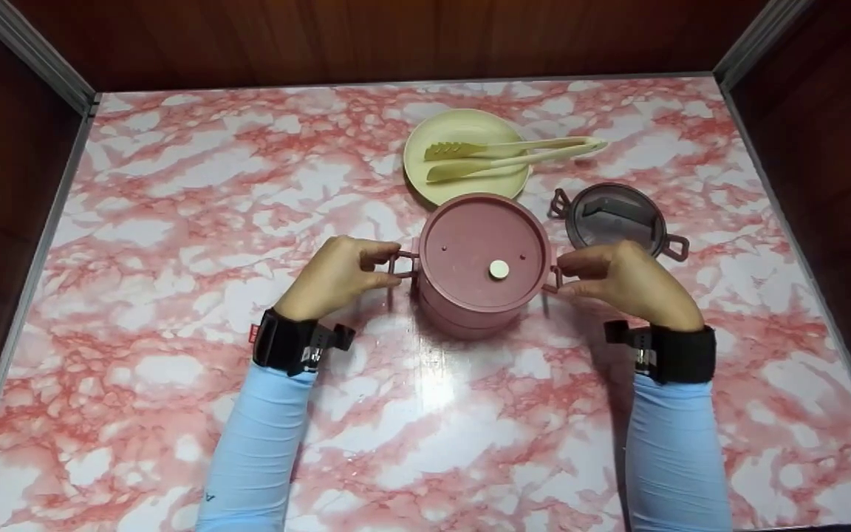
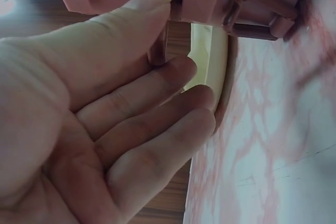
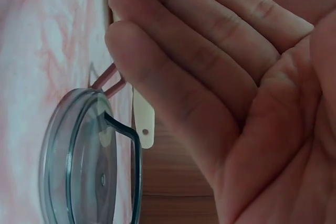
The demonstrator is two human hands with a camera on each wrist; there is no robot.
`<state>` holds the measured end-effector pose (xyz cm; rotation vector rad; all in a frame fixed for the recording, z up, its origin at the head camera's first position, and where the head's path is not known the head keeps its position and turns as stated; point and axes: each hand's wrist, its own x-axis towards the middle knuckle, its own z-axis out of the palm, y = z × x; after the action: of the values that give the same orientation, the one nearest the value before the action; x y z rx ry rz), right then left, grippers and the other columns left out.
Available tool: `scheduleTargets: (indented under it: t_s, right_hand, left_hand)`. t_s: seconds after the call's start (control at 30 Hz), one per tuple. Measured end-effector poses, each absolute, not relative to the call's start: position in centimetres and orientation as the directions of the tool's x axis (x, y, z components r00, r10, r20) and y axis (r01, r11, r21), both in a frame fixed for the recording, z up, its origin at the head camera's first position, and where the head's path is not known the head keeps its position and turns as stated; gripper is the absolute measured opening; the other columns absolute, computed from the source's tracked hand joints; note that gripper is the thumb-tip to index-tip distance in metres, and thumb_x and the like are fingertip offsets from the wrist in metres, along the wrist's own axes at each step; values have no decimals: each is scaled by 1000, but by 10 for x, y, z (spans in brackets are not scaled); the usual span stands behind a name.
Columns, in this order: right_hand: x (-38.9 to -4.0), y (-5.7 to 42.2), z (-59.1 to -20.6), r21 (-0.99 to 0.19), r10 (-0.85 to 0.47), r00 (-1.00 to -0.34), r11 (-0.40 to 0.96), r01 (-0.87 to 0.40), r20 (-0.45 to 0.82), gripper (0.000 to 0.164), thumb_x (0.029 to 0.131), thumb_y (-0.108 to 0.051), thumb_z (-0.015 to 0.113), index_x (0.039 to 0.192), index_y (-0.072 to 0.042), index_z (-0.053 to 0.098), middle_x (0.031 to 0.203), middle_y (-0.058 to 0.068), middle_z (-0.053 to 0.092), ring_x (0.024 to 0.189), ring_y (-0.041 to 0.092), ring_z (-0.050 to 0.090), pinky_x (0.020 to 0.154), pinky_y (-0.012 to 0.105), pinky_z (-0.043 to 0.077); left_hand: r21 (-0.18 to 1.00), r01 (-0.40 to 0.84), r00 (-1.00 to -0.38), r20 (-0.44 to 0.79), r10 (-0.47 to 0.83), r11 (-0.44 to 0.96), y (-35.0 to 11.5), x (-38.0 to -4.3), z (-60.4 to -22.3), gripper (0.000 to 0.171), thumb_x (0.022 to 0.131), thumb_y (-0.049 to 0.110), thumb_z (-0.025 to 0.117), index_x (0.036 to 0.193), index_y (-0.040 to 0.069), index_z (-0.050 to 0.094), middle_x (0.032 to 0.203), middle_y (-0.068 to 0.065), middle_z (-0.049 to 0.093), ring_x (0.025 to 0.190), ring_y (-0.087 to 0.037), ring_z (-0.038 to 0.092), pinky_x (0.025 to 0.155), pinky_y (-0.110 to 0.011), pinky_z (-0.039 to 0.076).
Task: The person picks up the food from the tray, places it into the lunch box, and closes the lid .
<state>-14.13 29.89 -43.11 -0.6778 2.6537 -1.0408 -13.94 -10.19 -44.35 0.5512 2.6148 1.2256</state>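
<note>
A pink two-handled pot (image 1: 473,314) stands on the table, its round top bearing a cream disc (image 1: 499,270). On its left side, my left hand (image 1: 337,277) pinches a loop handle (image 2: 159,51) between thumb and fingers. Seen from the left wrist, a lower, darker handle (image 2: 257,30) juts from the same side, untouched. Opposite, the fingers and thumb of my right hand (image 1: 617,277) close on the right handle (image 1: 552,279). That grip is outside the right wrist view, where only the fingers and palm appear.
Behind the pot lies a pale green plate (image 1: 462,122) with a pair of tongs (image 1: 544,151) across it. Right of the pot sits a small two-handled pan with a clear lid (image 1: 614,225), partly behind my right hand. Dark wooden panels (image 1: 396,44) border the marbled table (image 1: 174,458).
</note>
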Motion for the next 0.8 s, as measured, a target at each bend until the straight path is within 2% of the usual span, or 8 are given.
scheduleTargets:
  t_s: [0.17,0.4,0.5,0.67,0.8]
  right_hand:
    - [-143,297,-435,-694,-499,-866,635,-339,-33,28,83,-10,81,110,-8,75,103,7,74,96,27,70,76,17,52]
    - [-145,291,-438,-689,-498,-863,655,-309,-86,25,85,-22,81,107,-12,76,100,4,75,91,16,69,75,21,54]
    - [-145,289,-438,-693,-491,-863,664,-282,-120,26,85,-25,80,108,-12,76,101,3,75,91,14,69,77,23,54]
    - [-144,285,-439,-685,-478,-865,681,-257,-151,28,86,-28,79,110,-14,76,102,-1,74,94,14,69,81,32,55]
    - [-144,281,-439,-668,-480,-865,693,-271,-148,26,86,-26,80,109,-14,76,99,-2,74,93,13,69,81,36,55]
  left_hand:
    - [796,217,-904,-55,424,565,-100,-142,-448,49,83,16,81,128,6,66,123,-8,68,110,-25,66,96,-34,51]
    - [808,231,-887,-55,459,542,-95,-145,-456,44,83,14,80,125,12,69,121,-5,69,109,-16,66,98,-30,49]
    - [812,237,-883,-49,467,533,-93,-145,-459,43,82,12,81,124,13,70,120,-5,70,108,-16,67,98,-31,50]
    - [811,226,-885,-61,462,540,-90,-146,-461,42,82,11,81,123,15,71,115,-2,72,104,-18,68,96,-32,50]
    - [817,200,-888,-82,452,541,-87,-145,-462,40,83,13,80,122,16,71,111,3,73,101,-15,69,94,-30,51]
